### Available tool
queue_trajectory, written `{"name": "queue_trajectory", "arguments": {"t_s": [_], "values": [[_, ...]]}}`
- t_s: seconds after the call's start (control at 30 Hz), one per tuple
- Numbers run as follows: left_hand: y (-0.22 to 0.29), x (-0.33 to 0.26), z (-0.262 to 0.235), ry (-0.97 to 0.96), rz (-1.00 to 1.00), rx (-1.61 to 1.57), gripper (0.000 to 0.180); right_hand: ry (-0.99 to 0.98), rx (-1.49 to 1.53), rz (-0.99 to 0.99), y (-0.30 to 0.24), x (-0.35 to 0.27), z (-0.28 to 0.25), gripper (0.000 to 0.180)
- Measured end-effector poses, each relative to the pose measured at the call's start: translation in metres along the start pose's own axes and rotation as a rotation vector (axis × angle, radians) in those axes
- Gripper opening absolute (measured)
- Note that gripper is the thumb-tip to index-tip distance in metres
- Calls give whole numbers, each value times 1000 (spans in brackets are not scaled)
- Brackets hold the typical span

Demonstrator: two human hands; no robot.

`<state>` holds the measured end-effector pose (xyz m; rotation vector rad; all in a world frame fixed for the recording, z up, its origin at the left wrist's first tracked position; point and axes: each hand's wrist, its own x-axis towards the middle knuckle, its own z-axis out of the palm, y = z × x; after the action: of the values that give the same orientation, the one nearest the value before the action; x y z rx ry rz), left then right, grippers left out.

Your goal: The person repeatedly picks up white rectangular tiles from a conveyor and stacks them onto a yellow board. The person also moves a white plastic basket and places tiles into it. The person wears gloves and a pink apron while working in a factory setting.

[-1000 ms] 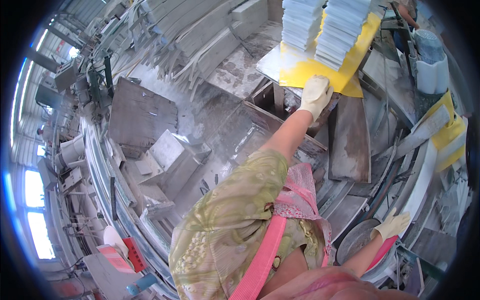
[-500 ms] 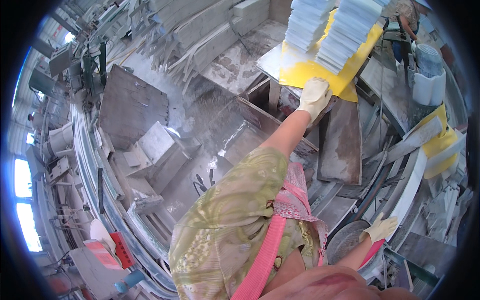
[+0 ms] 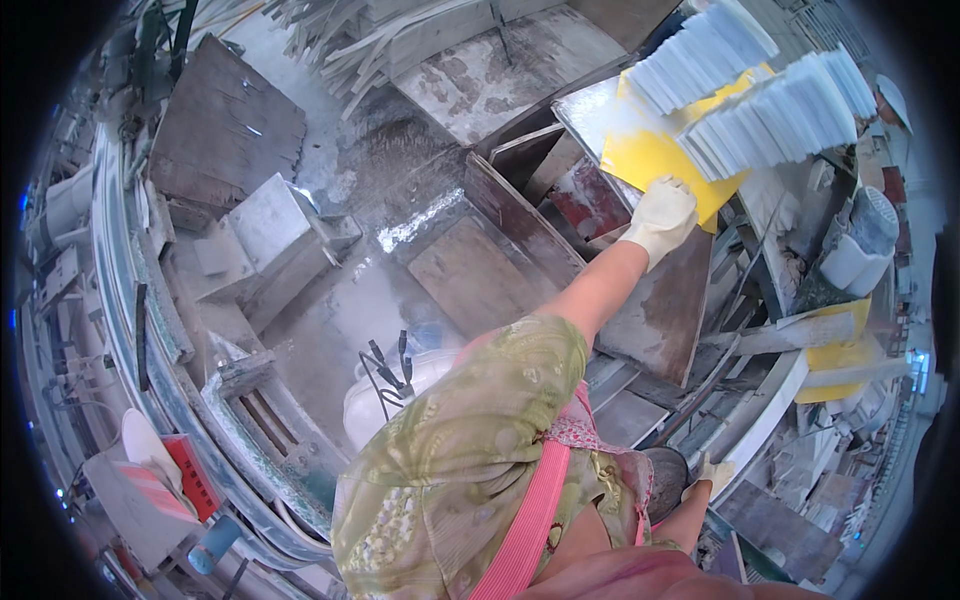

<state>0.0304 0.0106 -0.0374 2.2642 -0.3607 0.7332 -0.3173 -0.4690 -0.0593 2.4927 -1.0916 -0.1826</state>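
My left hand, in a cream glove, is closed on the near edge of a yellow sheet, its fingers curled over the rim. On this sheet stand two rows of thin pale slabs, a left stack and a right stack. The sheet rests on a pale board. At the lower right my right hand, also gloved, is beside the near end of a long white strip. Its fingers look loosely stretched; whether they touch the strip is unclear. A dark round pan-like thing is next to that hand.
Below the board is an open wooden box frame, with a stained plank leaning nearby. A curved machine rail runs along the left. Black cables stick up near my sleeve. A person in a hat is at the far right.
The view has turned, so the slab stacks appear further right. My left hand is still at the yellow sheet's edge. My right hand has drawn closer to my body, down along the white strip.
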Motion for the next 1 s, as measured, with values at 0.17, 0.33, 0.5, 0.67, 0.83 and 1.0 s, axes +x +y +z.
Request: {"name": "queue_trajectory", "arguments": {"t_s": [0.17, 0.33, 0.5, 0.67, 0.83, 1.0], "values": [[-2, -1, 3, 61, -2, -43, 18, -150, 144, 114, 1, 15, -12, 97], [-2, 0, 7, 23, -39, -50, 18, -243, 217, 125, 2, 16, -14, 95], [-2, 1, 6, 26, -29, -70, 18, -151, -25, 105, 10, 18, 15, 100], [-1, 2, 1, 14, -11, -64, 17, 4, -123, 105, 6, -4, 32, 100], [-2, 2, 1, 24, 23, -62, 18, 215, -5, 106, -10, -40, 21, 81], [-2, 3, 4, 13, 69, -37, 19, 171, 174, 112, -1, -46, 8, 80]]}}
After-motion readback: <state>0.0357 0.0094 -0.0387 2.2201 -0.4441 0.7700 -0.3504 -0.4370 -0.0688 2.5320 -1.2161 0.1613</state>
